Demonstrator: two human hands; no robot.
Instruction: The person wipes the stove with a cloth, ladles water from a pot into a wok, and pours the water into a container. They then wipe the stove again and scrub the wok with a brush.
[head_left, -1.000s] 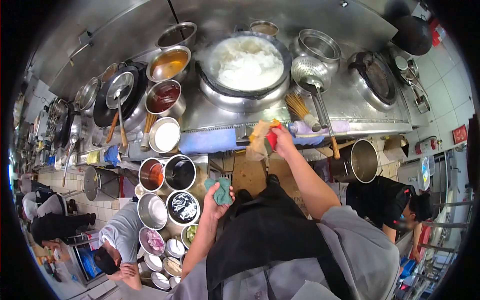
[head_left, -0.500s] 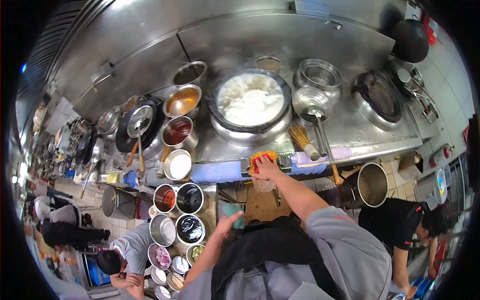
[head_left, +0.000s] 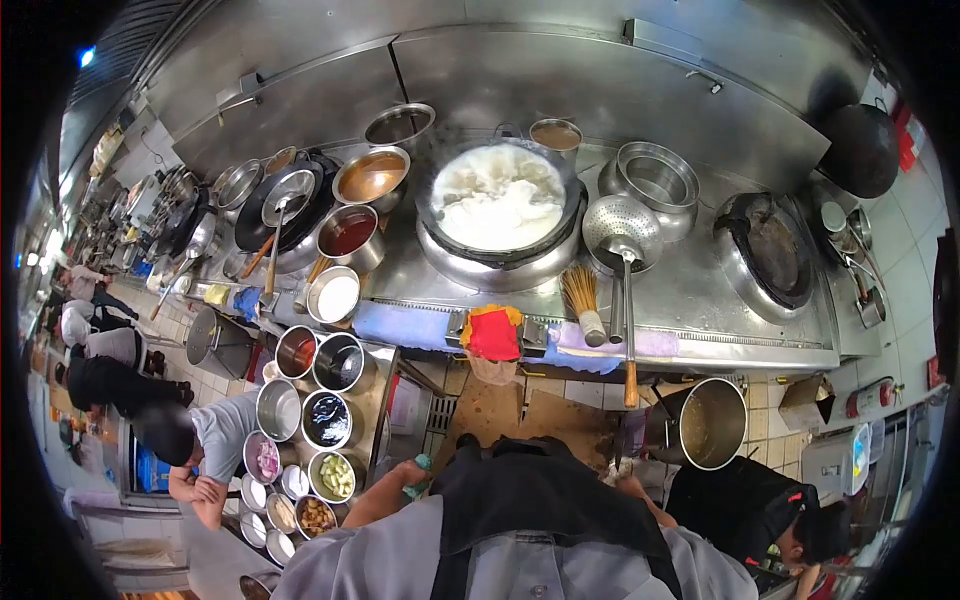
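At my left side, my left hand is closed around a bunched green cloth. My right hand hangs low by my right hip, close to the black apron. Its fingers are too small and partly covered to make out. A folded red and orange cloth lies over the stove's front edge, in front of me and apart from both hands. Behind it, a large wok holds bubbling, foamy white liquid.
A skimmer and a bamboo brush rest right of the wok. Pots of sauce stand to its left. Food containers fill the left counter. Co-workers are at left and right; a deep pot stands low right.
My right hand has let go of the red and orange cloth and drawn back to my side. My left hand has moved down and left with the green cloth. The camera view has shifted.
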